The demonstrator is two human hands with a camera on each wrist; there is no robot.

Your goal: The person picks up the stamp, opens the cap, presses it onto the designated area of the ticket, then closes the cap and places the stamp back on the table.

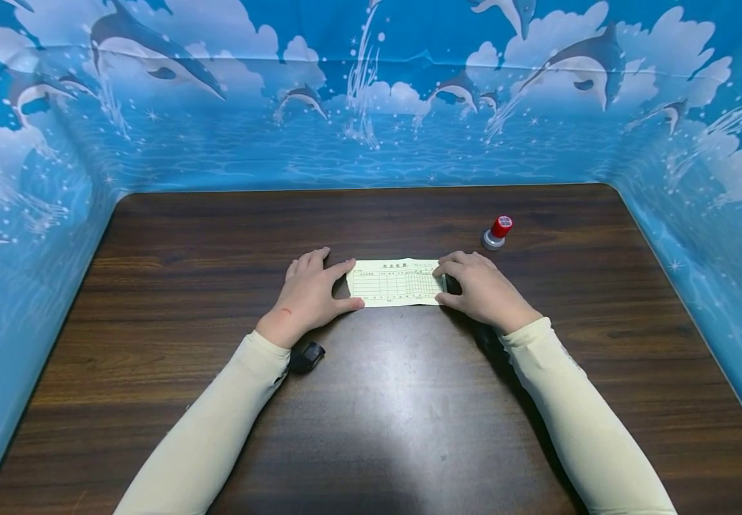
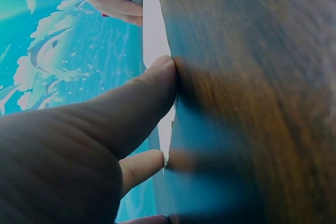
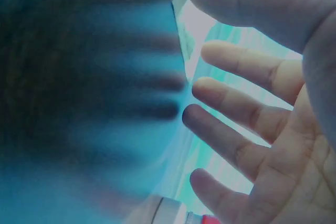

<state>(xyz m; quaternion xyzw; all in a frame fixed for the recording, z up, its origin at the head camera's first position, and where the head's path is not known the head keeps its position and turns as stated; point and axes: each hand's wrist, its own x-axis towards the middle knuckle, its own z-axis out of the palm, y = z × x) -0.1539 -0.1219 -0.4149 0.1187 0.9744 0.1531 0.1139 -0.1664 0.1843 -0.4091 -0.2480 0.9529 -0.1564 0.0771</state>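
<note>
A pale yellow-green printed receipt form (image 1: pixel 396 284), ruled in a grid, lies flat on the dark wooden table, with faint creases toward its right side. My left hand (image 1: pixel 308 295) touches its left end, thumb tip at the lower corner and index fingertip near the upper one, the other fingers spread on the table. At the right end, my right hand (image 1: pixel 485 290) rests with its thumb at the lower edge and fingertips along the upper corner. In the right wrist view its fingers (image 3: pixel 239 66) are spread and extended, the thumb tip right at the paper's edge.
Beyond my right hand stands a small stamp (image 1: pixel 497 233) with a red handle and grey round base. A black wrist camera (image 1: pixel 307 357) sits under the left sleeve's cuff. Around the wooden table (image 1: pixel 371 429) hangs a blue dolphin-print curtain (image 1: pixel 371 157) at the back and sides.
</note>
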